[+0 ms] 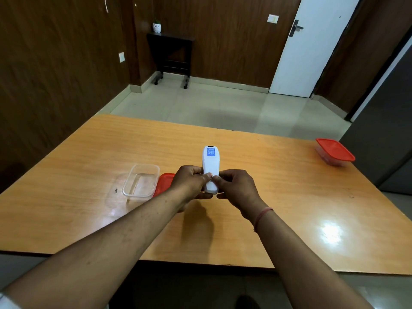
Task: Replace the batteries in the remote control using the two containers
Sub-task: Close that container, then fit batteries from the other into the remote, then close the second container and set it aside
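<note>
A white remote control [210,162] with a blue label near its far end is held back side up above the middle of the wooden table [267,197]. My left hand [190,182] grips its near end from the left, thumb on top. My right hand [237,188] grips the same end from the right, thumb pressed beside the left thumb. A clear open container [141,183] stands left of my hands, and its red lid [164,181] lies beside it, partly hidden by my left hand. A second container with a red lid on [334,151] sits at the far right.
The table's near edge runs across the bottom, the far edge behind the remote. Beyond lie a tiled floor, a small dark side table [171,54] with a white pot, and a white door [312,45]. A dark cabinet [383,130] stands at the right.
</note>
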